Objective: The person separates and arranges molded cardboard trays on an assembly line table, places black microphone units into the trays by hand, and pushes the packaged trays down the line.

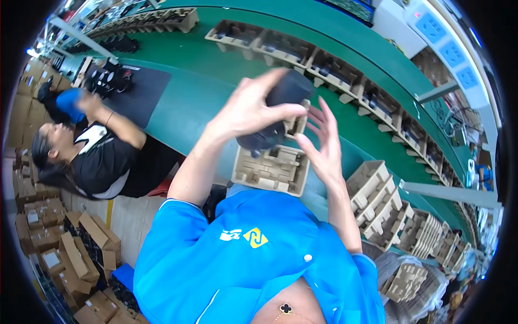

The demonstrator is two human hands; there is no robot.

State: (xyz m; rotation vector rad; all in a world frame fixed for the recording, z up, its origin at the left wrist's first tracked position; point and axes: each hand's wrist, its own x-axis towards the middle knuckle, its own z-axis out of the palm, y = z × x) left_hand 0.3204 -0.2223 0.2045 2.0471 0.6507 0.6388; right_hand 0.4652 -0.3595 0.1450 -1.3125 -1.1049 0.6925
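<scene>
The left hand (253, 105), as I follow it from afar, is partly closed, thumb and fingers curled around a black rounded object (291, 86), while the right hand (326, 143) stands open with its fingers spread just beside that object; whether it touches I cannot tell. The black object is above the near part of the green worktop (189, 102), and a dark portion shows on the near side of the left hand too, though blur keeps me from saying if it is all one piece. Below and nearer, I have a tan moulded tray (270, 175) with shaped compartments. To its right I see a group of stacked tan trays (367, 189), and along the far side a row of trays (232, 44) holding dark items curves away to the right. On the left a co-worker in a black top (110, 164) has raised hands near a blue thing (70, 102), beside a dark mat (145, 97) on the worktop, and I make out cardboard boxes (46, 235) at the near left
</scene>
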